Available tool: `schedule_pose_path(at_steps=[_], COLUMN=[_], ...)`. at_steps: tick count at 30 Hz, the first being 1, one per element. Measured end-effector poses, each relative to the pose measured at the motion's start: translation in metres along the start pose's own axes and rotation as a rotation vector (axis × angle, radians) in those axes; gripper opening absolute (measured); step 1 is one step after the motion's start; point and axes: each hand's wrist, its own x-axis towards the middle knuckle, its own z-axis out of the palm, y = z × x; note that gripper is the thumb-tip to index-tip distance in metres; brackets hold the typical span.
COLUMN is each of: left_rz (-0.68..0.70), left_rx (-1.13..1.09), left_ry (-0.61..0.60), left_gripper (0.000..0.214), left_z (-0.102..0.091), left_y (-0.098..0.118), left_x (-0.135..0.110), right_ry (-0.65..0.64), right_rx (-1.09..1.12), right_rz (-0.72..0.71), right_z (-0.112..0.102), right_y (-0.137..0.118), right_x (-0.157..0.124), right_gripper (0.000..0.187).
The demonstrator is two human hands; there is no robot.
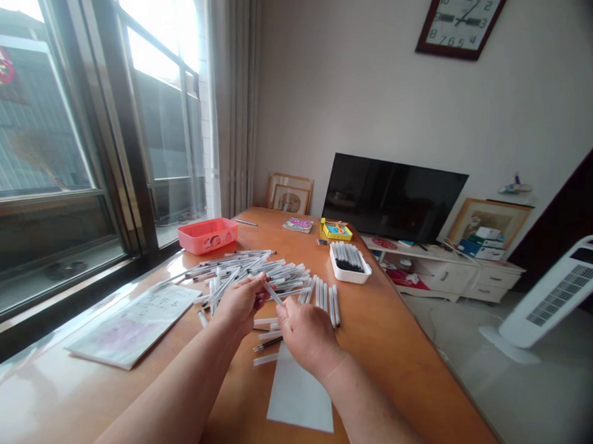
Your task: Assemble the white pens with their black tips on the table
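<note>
My left hand (242, 303) and my right hand (308, 333) hold one whitish pen (273, 294) between them, each pinching an end. Its finer details are too small to make out. Just beyond my hands spreads a loose pile of pens (244, 264) with clear barrels and dark tips. To the right of the pile, several pens (328, 302) lie side by side in a row. Under my right wrist is a sheet of white paper (301, 398). Black refills (269, 344) and short clear tubes (265, 359) lie near its top left corner.
A red plastic box (207, 237) stands at the table's left edge, a white box of pens (349, 274) on the right. A notebook (135, 323) lies at left. Farther back are a booklet (297, 225) and a yellow box (336, 232). The wooden table's right edge (433, 362) drops to the floor.
</note>
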Motion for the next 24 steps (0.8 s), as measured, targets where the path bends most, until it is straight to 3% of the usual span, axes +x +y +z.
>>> schedule_pose_path(at_steps=[3, 8, 12, 14, 17, 21, 24], left_rz=[-0.037, -0.019, 0.017, 0.046, 0.082, 0.102, 0.102], left_rx=[-0.013, -0.07, -0.088, -0.099, -0.1, -0.073, -0.05], left_ry=[-0.145, -0.359, -0.433, -0.398, -0.313, -0.222, -0.141], left_gripper=[0.019, 0.027, 0.023, 0.02, 0.02, 0.023, 0.027], left_z=[-0.002, -0.005, -0.006, -0.006, -0.005, -0.004, -0.003], left_y=[0.005, 0.016, 0.017, 0.015, 0.01, 0.003, -0.002], left_x=[-0.002, -0.005, -0.004, -0.002, 0.001, 0.003, 0.003], right_ry=[-0.048, -0.279, -0.478, -0.481, -0.335, -0.094, 0.005], right_rx=[0.495, 1.433, 1.727, 1.708, 1.475, 0.899, 0.433], right_rz=[0.068, 0.291, 0.337, 0.335, 0.291, 0.136, 0.042], right_z=[0.006, 0.006, -0.002, -0.003, 0.0, 0.005, 0.004], right_y=[0.007, 0.016, 0.018, 0.017, 0.013, 0.01, 0.007], right_x=[0.0, -0.001, -0.001, 0.0, 0.0, 0.0, 0.001], right_gripper=[0.037, 0.036, 0.03, 0.032, 0.037, 0.041, 0.039])
